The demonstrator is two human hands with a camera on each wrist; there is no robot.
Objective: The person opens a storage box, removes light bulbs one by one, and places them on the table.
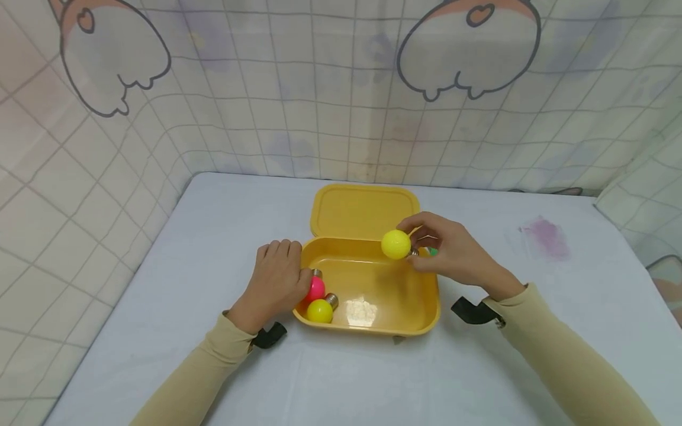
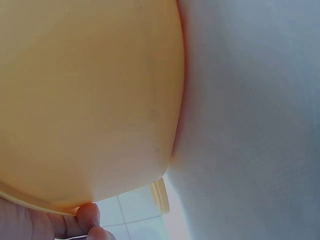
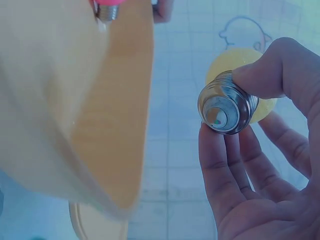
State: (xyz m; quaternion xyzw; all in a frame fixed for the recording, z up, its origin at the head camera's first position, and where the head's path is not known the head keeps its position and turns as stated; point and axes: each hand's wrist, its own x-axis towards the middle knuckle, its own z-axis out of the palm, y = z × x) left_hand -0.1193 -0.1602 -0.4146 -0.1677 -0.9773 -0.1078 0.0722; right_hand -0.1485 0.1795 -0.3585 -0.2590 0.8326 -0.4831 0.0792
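A yellow light bulb [image 1: 395,244] is held in my right hand [image 1: 450,251] above the right back part of a yellow plastic box [image 1: 383,296]. The right wrist view shows thumb and fingers pinching its metal screw base [image 3: 227,107]. My left hand [image 1: 277,281] grips the box's left rim, its thumb on the inner side; in the left wrist view its fingertips [image 2: 88,216] curl under the rim beside the outer wall [image 2: 90,100]. Inside, at the left end, lie a pink bulb [image 1: 317,289], partly hidden by the thumb, and a second yellow bulb [image 1: 319,311].
Behind the box its yellow lid [image 1: 364,210] lies flat on the white-covered table [image 1: 245,207]. A small green thing [image 1: 433,251] shows partly behind my right hand. A pink stain [image 1: 546,238] marks the cloth at right. Checked curtains [image 1: 330,118] hang behind the table.
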